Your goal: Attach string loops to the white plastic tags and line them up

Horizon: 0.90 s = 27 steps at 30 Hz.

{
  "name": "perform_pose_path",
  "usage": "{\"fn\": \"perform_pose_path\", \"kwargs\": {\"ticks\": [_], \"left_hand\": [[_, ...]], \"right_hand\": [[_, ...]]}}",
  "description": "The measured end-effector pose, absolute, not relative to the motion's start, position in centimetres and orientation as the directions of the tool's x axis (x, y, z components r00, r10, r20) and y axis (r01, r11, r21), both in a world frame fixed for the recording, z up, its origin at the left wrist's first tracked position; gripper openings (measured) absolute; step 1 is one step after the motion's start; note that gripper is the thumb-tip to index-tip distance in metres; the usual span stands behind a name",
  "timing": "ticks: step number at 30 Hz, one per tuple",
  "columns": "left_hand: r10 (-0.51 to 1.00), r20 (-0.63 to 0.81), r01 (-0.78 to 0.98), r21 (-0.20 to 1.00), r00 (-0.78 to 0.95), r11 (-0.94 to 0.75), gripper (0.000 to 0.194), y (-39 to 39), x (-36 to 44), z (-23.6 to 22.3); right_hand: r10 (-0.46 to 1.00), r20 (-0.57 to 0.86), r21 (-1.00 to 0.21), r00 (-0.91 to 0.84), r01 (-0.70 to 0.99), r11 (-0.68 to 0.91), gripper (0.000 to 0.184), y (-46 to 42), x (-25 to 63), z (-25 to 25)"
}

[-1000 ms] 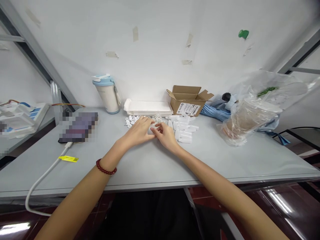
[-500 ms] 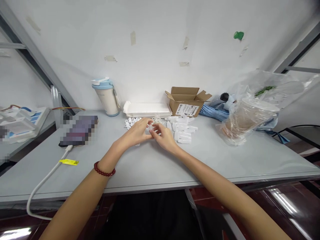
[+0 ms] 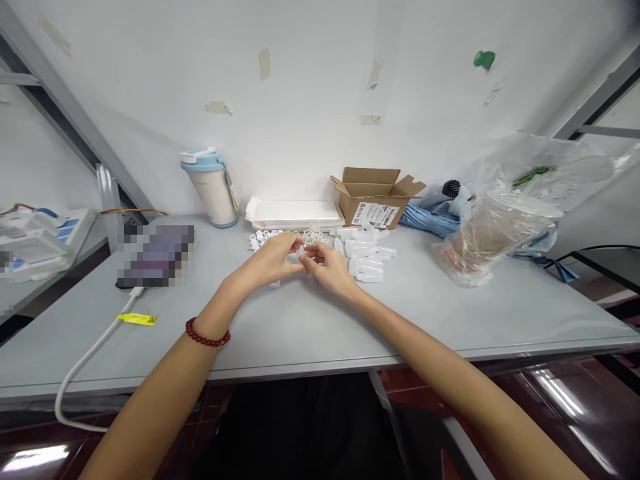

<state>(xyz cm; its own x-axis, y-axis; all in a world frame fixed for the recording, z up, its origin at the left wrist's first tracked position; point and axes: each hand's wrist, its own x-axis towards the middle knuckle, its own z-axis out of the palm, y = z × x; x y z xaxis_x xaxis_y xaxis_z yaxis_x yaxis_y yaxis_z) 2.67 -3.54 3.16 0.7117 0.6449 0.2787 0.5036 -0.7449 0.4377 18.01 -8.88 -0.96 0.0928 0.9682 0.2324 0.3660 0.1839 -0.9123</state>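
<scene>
Over the middle of the table, my left hand (image 3: 274, 259) and my right hand (image 3: 330, 268) meet with curled fingers. Between their fingertips is a small translucent plastic piece (image 3: 301, 254), mostly covered by the fingers. Close to my right hand lies a loose group of translucent white plastic tubes (image 3: 369, 257). Several small white caps (image 3: 261, 238) lie behind my left hand. Thin white cords (image 3: 315, 233) rest just beyond the fingertips. Below my left hand, another small whitish piece (image 3: 275, 284) shows in part.
A flat white tray (image 3: 295, 212) and an open cardboard box (image 3: 373, 200) stand by the wall. On the left are a tumbler (image 3: 213, 193) and a phone (image 3: 157, 257) on a white cable (image 3: 85, 363). A folded blue umbrella (image 3: 427, 220) and a bagged cup (image 3: 493, 230) sit right.
The view has shifted slightly, so things sit a little higher in it. Both hands stay together at the small piece, their fingers nearly unchanged.
</scene>
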Motion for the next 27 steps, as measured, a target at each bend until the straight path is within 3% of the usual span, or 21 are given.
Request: {"fn": "perform_pose_path", "kwargs": {"ticks": [6, 12, 19, 27], "left_hand": [[0.675, 0.155, 0.559, 0.444, 0.722, -0.700, 0.032, -3.2, 2.0, 3.5], [0.677, 0.094, 0.588, 0.419, 0.730, -0.692, 0.033, -3.1, 1.7, 3.6], [0.688, 0.016, 0.629, 0.392, 0.725, -0.672, 0.029, -3.0, 1.4, 3.5], [0.700, -0.024, 0.658, 0.363, 0.714, -0.659, 0.031, -3.2, 1.2, 3.9]], "right_hand": [[0.985, 0.169, -0.910, -0.026, 0.379, 0.166, 0.021, -9.1, 18.0, -0.9], [0.972, 0.211, -0.851, -0.103, 0.469, 0.235, 0.020, -9.1, 17.9, -1.0], [0.963, 0.222, -0.711, -0.155, 0.650, 0.269, 0.020, -9.3, 17.5, -1.0], [0.944, 0.238, -0.695, -0.230, 0.639, 0.331, 0.024, -9.4, 17.6, -1.0]]}}
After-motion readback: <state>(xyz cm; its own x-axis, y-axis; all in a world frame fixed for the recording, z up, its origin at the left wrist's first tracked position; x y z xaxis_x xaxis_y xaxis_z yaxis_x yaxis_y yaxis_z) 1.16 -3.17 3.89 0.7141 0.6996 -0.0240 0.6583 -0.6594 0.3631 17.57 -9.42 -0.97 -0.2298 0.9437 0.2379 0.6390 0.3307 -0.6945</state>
